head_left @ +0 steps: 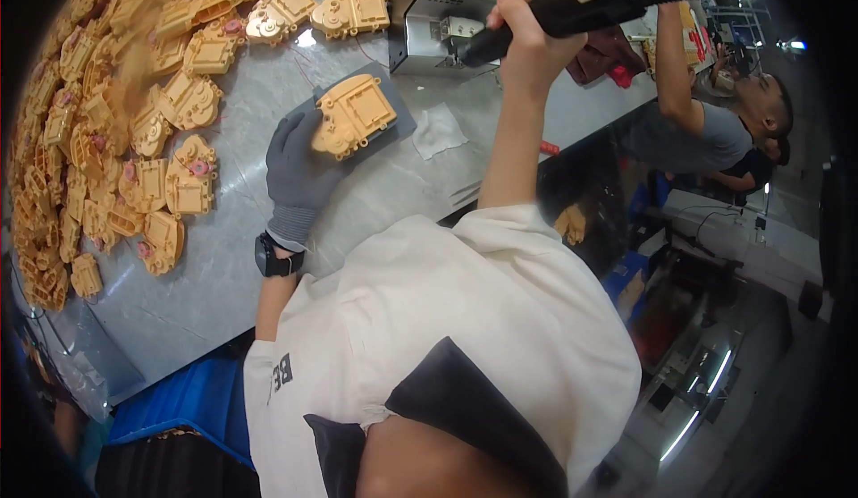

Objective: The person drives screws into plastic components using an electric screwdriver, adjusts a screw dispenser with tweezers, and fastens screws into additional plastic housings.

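Note:
My left hand (pixel 302 154), in a grey glove, is closed on the left edge of a yellow plastic housing (pixel 357 113). This housing lies tilted on a dark grey block (pixel 400 124) on the bench, its moulded frame and round bosses facing up. Raised at the upper right, my bare right hand (pixel 536 37) is wrapped round a black electric screwdriver (pixel 594 2) with a coiled cord. The screwdriver's near end points down to the left, close to a grey metal machine (pixel 447 2) and apart from the housing.
Many yellow housings (pixel 188 96) are piled along the bench's left and far sides, some with small red parts. A white cloth (pixel 438 131) lies right of the block. A blue crate (pixel 188 400) stands below the bench edge. Another person (pixel 706 131) is at the right.

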`<control>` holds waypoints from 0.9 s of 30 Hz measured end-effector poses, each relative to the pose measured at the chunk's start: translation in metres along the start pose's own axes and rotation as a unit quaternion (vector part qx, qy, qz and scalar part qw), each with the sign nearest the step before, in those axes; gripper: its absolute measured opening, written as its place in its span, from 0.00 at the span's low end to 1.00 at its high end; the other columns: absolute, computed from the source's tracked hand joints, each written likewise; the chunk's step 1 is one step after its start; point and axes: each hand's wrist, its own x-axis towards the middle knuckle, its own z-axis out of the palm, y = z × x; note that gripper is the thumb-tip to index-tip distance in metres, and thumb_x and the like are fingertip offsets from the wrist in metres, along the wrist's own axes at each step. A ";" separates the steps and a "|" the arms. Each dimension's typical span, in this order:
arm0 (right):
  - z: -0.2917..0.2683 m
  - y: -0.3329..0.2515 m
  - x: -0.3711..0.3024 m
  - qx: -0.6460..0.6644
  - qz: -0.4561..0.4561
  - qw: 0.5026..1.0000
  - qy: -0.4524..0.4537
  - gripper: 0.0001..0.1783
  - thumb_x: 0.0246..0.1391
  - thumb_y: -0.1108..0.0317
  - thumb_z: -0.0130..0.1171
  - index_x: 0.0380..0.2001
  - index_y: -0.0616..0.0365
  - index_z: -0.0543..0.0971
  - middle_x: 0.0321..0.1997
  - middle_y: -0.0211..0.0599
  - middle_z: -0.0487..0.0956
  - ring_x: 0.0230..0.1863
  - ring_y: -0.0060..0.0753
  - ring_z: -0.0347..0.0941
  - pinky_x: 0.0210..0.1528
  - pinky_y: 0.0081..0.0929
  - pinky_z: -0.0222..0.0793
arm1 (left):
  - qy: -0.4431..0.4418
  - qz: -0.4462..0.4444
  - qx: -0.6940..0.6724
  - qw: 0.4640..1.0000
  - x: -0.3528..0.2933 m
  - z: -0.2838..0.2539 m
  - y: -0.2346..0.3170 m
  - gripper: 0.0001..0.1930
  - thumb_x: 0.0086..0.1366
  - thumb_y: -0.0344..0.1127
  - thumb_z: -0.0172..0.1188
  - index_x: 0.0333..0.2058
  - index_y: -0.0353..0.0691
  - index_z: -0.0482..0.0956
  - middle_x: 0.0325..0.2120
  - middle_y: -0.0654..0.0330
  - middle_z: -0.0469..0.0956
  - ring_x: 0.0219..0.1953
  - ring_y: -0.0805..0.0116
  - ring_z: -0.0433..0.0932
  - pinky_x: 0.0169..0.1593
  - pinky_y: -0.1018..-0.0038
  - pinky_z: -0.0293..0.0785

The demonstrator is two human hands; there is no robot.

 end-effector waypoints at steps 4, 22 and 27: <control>-0.001 -0.042 -0.054 0.111 0.078 0.991 -0.017 0.18 0.42 0.82 0.50 0.40 0.59 0.65 0.18 0.34 0.66 0.16 0.30 0.65 0.26 0.31 0.66 | -0.019 0.010 -0.023 0.999 0.013 0.000 -0.002 0.35 0.38 0.32 0.71 0.49 0.39 0.68 0.45 0.50 0.73 0.48 0.51 0.72 0.53 0.63 0.68; 0.068 -0.042 -0.106 0.136 0.117 0.971 -0.159 0.22 0.40 0.82 0.59 0.39 0.62 0.64 0.17 0.34 0.72 0.17 0.22 0.69 0.22 0.18 0.68 | -0.007 0.006 -0.019 1.000 0.001 -0.005 -0.005 0.36 0.38 0.40 0.72 0.50 0.50 0.69 0.40 0.57 0.74 0.44 0.55 0.72 0.57 0.60 0.64; 0.076 -0.038 -0.106 0.014 0.041 0.974 -0.224 0.20 0.35 0.84 0.56 0.35 0.61 0.64 0.14 0.38 0.69 0.12 0.28 0.65 0.17 0.21 0.62 | 0.002 -0.001 -0.008 1.000 0.001 -0.007 -0.006 0.36 0.37 0.40 0.72 0.49 0.49 0.69 0.40 0.57 0.74 0.44 0.55 0.72 0.55 0.61 0.66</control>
